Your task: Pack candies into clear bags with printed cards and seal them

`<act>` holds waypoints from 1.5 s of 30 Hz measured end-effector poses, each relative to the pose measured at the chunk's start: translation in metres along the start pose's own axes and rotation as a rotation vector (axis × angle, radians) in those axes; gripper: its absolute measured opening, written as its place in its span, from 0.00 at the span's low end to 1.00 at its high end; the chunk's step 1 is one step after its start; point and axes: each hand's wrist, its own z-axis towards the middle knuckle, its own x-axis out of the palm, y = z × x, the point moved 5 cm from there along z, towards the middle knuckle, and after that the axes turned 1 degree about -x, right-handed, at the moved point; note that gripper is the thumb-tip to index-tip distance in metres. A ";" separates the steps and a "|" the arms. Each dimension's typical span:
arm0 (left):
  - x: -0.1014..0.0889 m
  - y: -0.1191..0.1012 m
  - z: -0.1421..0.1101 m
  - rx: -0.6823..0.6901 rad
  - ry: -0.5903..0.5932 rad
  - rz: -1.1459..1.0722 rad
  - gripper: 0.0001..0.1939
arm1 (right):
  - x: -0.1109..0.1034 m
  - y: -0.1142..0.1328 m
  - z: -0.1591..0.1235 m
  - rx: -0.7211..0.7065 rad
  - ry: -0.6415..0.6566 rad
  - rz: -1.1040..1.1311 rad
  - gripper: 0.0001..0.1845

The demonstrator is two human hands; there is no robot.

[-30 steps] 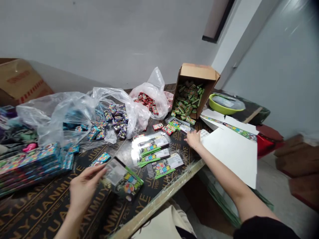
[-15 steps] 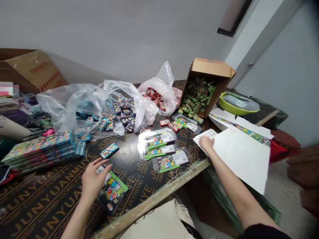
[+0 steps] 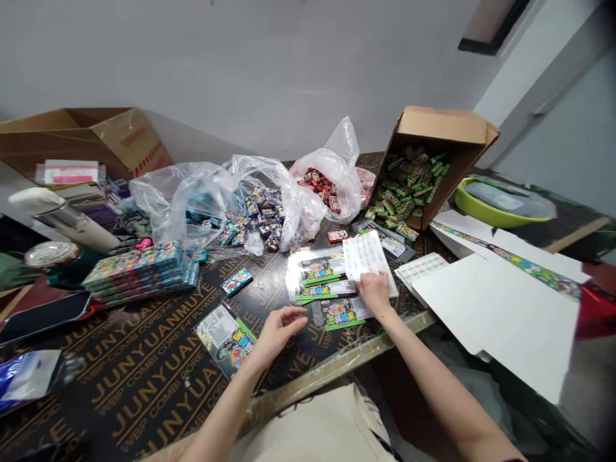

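Observation:
My right hand (image 3: 374, 294) is closed on the near edge of a white sheet of labels (image 3: 364, 253), raised over several black-and-green printed packets (image 3: 321, 269). My left hand (image 3: 280, 332) is in the air over the table with its fingers stretched out and nothing in them. Just left of it, a single black-and-green packet (image 3: 225, 337) with a white label panel lies flat. A small blue candy box (image 3: 237, 281) rests beyond that packet. More label sheets (image 3: 420, 268) lie to the right of my right hand.
Clear plastic bags (image 3: 202, 192) of small wrapped packs stand along the wall. A tipped cardboard box (image 3: 447, 125) spills green packs at the right. White cardboard (image 3: 505, 301) overhangs the table's right side. Stacked boxes (image 3: 137, 273), a phone (image 3: 45, 317) and a bottle (image 3: 72, 221) occupy the left.
My right hand has lifted a sheet off the label stack and carried it left over the packets. My left hand has moved off the single packet, toward the right. The view has shifted left.

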 end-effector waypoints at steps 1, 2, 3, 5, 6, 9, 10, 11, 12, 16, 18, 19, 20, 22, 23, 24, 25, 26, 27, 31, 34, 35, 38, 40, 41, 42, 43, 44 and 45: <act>0.000 0.002 -0.001 -0.013 0.011 -0.002 0.18 | 0.003 0.001 -0.001 -0.002 0.018 0.004 0.14; -0.001 0.005 -0.003 -0.035 0.011 -0.016 0.18 | 0.004 0.002 -0.002 -0.007 0.028 0.010 0.15; -0.002 0.008 -0.004 -0.064 0.000 -0.046 0.19 | 0.003 0.004 -0.005 -0.012 0.035 0.014 0.16; -0.001 0.012 -0.005 -0.139 -0.036 -0.146 0.21 | -0.005 0.022 -0.013 -0.046 0.033 0.046 0.17; 0.003 0.015 -0.004 -0.178 -0.049 -0.212 0.23 | -0.011 0.037 -0.020 -0.093 0.031 0.086 0.17; 0.017 0.020 0.003 -0.217 -0.086 -0.386 0.25 | -0.033 0.103 -0.047 -0.423 0.063 0.316 0.15; 0.018 0.022 0.005 -0.198 -0.122 -0.418 0.24 | -0.039 0.121 -0.054 -0.547 0.079 0.403 0.14; 0.017 0.025 0.007 -0.175 -0.173 -0.438 0.22 | -0.044 0.130 -0.057 -0.605 0.080 0.472 0.12; 0.013 0.028 0.008 -0.159 -0.237 -0.448 0.20 | -0.046 0.130 -0.054 -0.601 0.069 0.513 0.13; -0.021 0.047 -0.001 -0.208 -0.415 -0.464 0.16 | -0.022 0.053 -0.010 -0.186 0.041 0.331 0.29; -0.036 0.051 -0.008 -0.231 -0.427 -0.464 0.15 | 0.004 0.011 0.007 -0.083 0.192 0.153 0.41; -0.040 0.053 -0.011 -0.240 -0.428 -0.466 0.15 | 0.016 -0.003 0.011 -0.078 0.259 0.103 0.42; -0.042 0.053 -0.014 -0.253 -0.428 -0.472 0.14 | 0.025 -0.013 0.013 -0.083 0.305 0.072 0.40; -0.041 0.055 -0.017 -0.284 -0.411 -0.488 0.14 | 0.035 -0.022 0.013 -0.099 0.331 0.044 0.33; -0.039 0.055 -0.017 -0.299 -0.390 -0.494 0.14 | 0.036 -0.025 0.014 -0.091 0.317 0.033 0.30; -0.035 0.055 -0.017 -0.312 -0.367 -0.497 0.14 | 0.036 -0.027 0.015 -0.071 0.297 0.016 0.29; -0.032 0.054 -0.017 -0.321 -0.347 -0.497 0.14 | 0.033 -0.030 0.016 -0.038 0.272 -0.001 0.29; -0.030 0.053 -0.017 -0.326 -0.334 -0.495 0.14 | 0.030 -0.035 0.019 0.006 0.243 -0.018 0.30; -0.029 0.052 -0.017 -0.328 -0.330 -0.491 0.14 | 0.026 -0.041 0.021 0.057 0.215 -0.031 0.30; -0.030 0.049 -0.018 -0.329 -0.343 -0.489 0.14 | 0.022 -0.070 0.025 0.278 0.192 -0.029 0.30; -0.030 0.049 -0.020 -0.327 -0.323 -0.500 0.14 | 0.029 -0.088 0.024 0.433 0.203 0.011 0.32; -0.030 0.050 -0.020 -0.328 -0.314 -0.501 0.14 | 0.031 -0.093 0.024 0.488 0.197 0.024 0.33; -0.033 0.053 -0.020 -0.323 -0.303 -0.500 0.14 | 0.032 -0.110 0.025 0.655 0.163 0.065 0.36; -0.039 0.054 -0.019 -0.309 -0.316 -0.501 0.15 | 0.030 -0.116 0.026 0.728 0.142 0.092 0.39; -0.042 0.054 -0.019 -0.300 -0.330 -0.499 0.16 | 0.028 -0.116 0.027 0.739 0.134 0.108 0.42; -0.046 0.053 -0.020 -0.291 -0.347 -0.497 0.16 | 0.025 -0.112 0.027 0.732 0.121 0.125 0.44; -0.050 0.053 -0.021 -0.280 -0.365 -0.496 0.17 | 0.022 -0.103 0.028 0.708 0.100 0.144 0.47; -0.053 0.052 -0.022 -0.267 -0.381 -0.498 0.17 | 0.017 -0.090 0.027 0.672 0.064 0.172 0.50; -0.055 0.050 -0.022 -0.253 -0.396 -0.505 0.18 | 0.013 -0.073 0.025 0.620 0.021 0.222 0.53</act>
